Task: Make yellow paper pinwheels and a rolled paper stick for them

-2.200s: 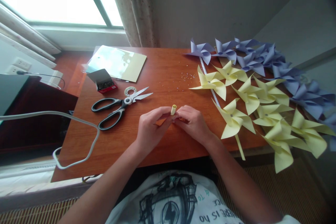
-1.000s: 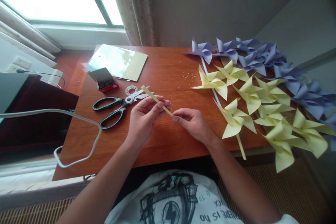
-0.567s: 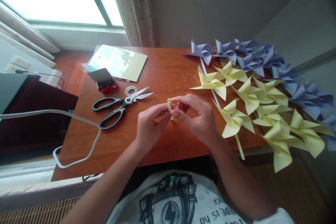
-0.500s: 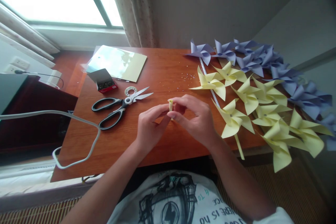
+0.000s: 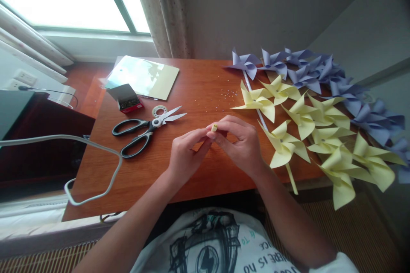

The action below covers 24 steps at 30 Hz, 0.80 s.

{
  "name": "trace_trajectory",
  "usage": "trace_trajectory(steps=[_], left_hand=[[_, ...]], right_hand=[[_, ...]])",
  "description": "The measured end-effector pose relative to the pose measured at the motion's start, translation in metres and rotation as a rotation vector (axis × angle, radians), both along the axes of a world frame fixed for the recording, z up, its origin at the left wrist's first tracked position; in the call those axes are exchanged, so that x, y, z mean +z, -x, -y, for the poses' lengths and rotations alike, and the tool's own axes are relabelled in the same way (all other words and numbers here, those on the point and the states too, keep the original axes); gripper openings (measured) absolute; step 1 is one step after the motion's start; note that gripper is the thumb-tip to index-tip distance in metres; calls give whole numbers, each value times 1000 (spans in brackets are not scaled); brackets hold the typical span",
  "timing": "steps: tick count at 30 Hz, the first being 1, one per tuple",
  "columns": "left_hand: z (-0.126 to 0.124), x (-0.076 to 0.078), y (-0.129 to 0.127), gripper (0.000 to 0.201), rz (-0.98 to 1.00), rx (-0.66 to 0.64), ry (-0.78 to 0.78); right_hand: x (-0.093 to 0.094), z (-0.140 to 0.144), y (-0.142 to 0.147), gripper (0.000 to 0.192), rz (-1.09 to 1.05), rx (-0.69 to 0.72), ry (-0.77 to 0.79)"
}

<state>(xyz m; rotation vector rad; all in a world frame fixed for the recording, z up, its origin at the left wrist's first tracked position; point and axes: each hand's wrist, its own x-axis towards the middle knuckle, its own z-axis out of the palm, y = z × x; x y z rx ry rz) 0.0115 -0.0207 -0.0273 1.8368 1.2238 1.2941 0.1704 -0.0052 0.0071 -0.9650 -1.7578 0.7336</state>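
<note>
At the far left of the brown wooden table [image 5: 205, 89] lies a glossy pale sheet of card [image 5: 144, 76], with a small open red-and-grey box of pins [image 5: 126, 98] just in front of it. Next come the black-handled scissors [image 5: 144, 130], blades parted, and a small white tape ring [image 5: 159, 111] touching their tip.

In the middle, your left hand [image 5: 185, 158] and right hand [image 5: 238, 143] meet above the table. Your left fingers [image 5: 200, 136] are pinched closed on the lower part of a tightly rolled pale yellow paper stick [image 5: 214, 128], and your right fingers close around its top, so only the round end shows. The roll looks tight and nearly finished, though whether its edge is fastened yet cannot be told.

Beyond your hands a scatter of tiny shiny bits [image 5: 229, 92] lies on the wood. To the right, a row of pale yellow paper pinwheels [image 5: 307, 128] on sticks is already made, and behind them a row of lilac paper pinwheels [image 5: 320, 72]. Judging by these, most of the batch is done; this stick has no wheel on it yet.
</note>
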Motion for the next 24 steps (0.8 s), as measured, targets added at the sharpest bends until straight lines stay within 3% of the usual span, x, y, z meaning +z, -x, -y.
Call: trace_trajectory(steps=[10,17,24], left_hand=[[1,11,13,19,109,-226,-40],[2,17,24,22,-37,-244,-105],[1,9,20,23,-109,-261,-131]], right_hand=[[23,16,-7,4,43,-3,-22],[41,26,-37,15,228,6,-106],[40,27,-51,19,390,65,-230]])
